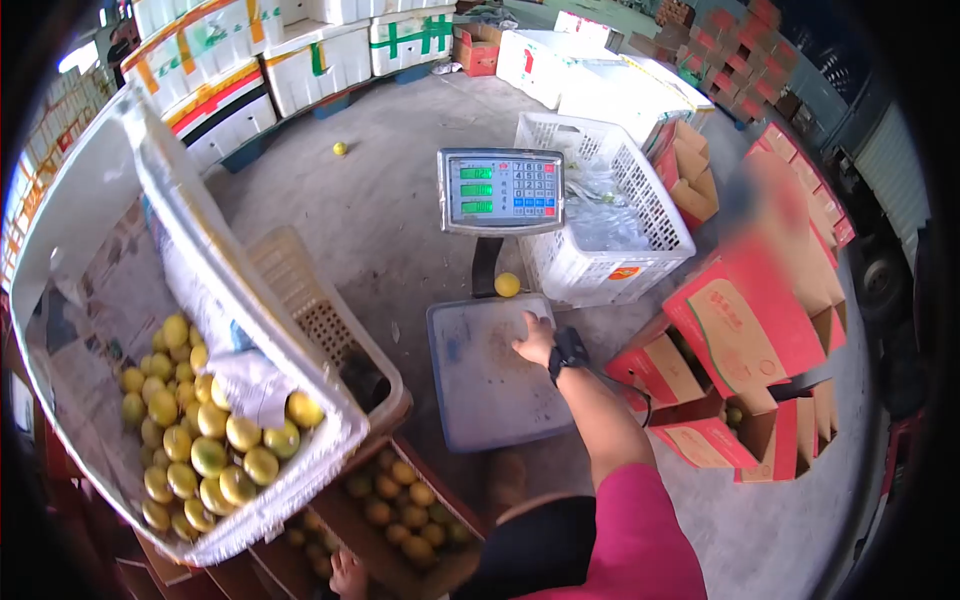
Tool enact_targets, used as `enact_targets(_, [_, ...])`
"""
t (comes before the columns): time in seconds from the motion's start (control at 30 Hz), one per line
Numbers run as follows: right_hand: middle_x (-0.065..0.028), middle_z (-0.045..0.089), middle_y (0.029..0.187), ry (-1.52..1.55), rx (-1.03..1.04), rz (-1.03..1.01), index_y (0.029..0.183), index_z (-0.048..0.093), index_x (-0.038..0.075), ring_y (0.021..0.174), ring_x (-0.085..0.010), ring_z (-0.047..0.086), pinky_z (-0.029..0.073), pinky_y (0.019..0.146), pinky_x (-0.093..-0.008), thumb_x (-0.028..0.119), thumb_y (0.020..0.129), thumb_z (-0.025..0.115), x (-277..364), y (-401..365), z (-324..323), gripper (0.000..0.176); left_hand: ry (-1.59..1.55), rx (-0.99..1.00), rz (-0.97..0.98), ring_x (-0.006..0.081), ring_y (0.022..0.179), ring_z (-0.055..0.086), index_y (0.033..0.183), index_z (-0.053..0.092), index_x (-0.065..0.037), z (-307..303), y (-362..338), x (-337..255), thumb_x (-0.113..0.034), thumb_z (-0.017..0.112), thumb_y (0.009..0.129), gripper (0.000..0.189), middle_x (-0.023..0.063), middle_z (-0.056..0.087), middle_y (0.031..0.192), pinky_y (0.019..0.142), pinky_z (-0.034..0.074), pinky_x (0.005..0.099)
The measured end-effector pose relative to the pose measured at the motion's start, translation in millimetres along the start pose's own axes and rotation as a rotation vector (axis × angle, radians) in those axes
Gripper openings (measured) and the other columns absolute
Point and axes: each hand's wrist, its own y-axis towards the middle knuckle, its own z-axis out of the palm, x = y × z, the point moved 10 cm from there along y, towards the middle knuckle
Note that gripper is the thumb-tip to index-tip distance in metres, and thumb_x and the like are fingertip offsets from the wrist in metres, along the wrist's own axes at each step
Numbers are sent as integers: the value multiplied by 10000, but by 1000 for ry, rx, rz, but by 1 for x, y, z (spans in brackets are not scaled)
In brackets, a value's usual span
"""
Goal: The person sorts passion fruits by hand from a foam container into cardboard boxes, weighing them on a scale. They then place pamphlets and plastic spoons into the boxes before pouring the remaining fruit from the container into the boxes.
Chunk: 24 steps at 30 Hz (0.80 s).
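My right hand [537,340] is over the scale's platform [480,390], with its fingers apart and nothing in them; a dark band circles the wrist. Just past the fingertips, a yellow fruit [507,285] lies at the platform's far edge, by the foot of the display post. The scale's display [502,190] shows green digits. At the bottom, my left hand [348,576] is beside a cardboard box of fruit [405,510]; its fingers are too small and dim to make out. A large white foam box [240,290] at left holds many yellow-green fruits [208,455].
A beige crate [290,270] stands between the foam box and the scale. Behind the scale is a white crate [610,280] with plastic bags. Red cartons [745,320] stand at right. One fruit [340,149] lies on the floor. White foam boxes [320,65] line the back.
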Motion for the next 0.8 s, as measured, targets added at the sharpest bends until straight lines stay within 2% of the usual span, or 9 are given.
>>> enact_targets(0.2, [-248,484,1281,-17,-263,-159,1377,352,93,1140,-387,512,419,965,-445,365,775,611,42,120,-16,709,4,87,-35,312,1175,452,1250,488,-111,-20,24,-21,-349,673,696,630,136,455,1303,866,478,429])
enact_targets(0.3, [-246,509,1258,-15,-98,-39,1364,384,97,1139,-414,504,412,974,-453,368,787,588,37,163,6,669,5,120,-45,319,1167,458,1247,485,-101,-25,26,-23,-335,666,701,621,144,457,1294,866,479,426])
enact_targets(0.4, [-247,560,1174,-122,-97,-102,1194,539,70,1111,-421,513,419,952,-471,349,793,574,39,178,39,490,-8,139,-41,326,1160,464,1244,482,-91,-28,18,-23,-321,659,706,612,153,460,1285,866,480,423])
enact_targets(0.47, [-253,594,1073,-13,-231,-222,1129,561,52,1036,-409,551,454,877,-473,245,848,520,44,172,47,343,-28,154,-20,331,1154,469,1242,480,-84,-27,11,-27,-311,655,709,605,158,462,1279,866,481,422])
enact_targets(0.53, [-231,594,1078,74,-357,-492,1190,518,17,1023,-409,549,456,885,-425,173,849,561,67,134,36,377,-39,173,2,336,1149,473,1241,478,-77,-30,6,-27,-302,650,713,599,164,464,1273,866,482,420])
enact_targets(0.6, [-174,609,1066,105,-429,-613,1185,526,15,998,-334,577,462,875,-379,170,844,600,90,90,31,382,-44,169,22,340,1144,477,1239,477,-70,-22,8,-30,-292,645,716,593,169,465,1268,866,482,418])
enact_targets(0.67, [-203,633,891,474,-38,-674,1014,615,33,811,-312,622,492,733,-392,303,817,643,113,18,38,335,-49,148,47,345,1139,481,1237,475,-63,-19,12,-32,-283,641,719,587,174,467,1262,866,483,416])
enact_targets(0.73, [-185,630,805,452,468,-598,916,631,16,738,-255,609,489,689,-363,374,828,649,150,-86,47,369,-47,138,77,349,1134,486,1235,473,-56,-25,11,-33,-273,636,722,580,180,469,1256,866,484,414])
enact_targets(0.8, [-182,615,739,392,773,-559,871,622,-22,698,-228,589,487,671,-351,440,811,652,164,-179,68,466,-72,104,115,352,1131,488,1234,472,-53,-38,-1,-33,-269,634,724,577,183,470,1253,866,484,413])
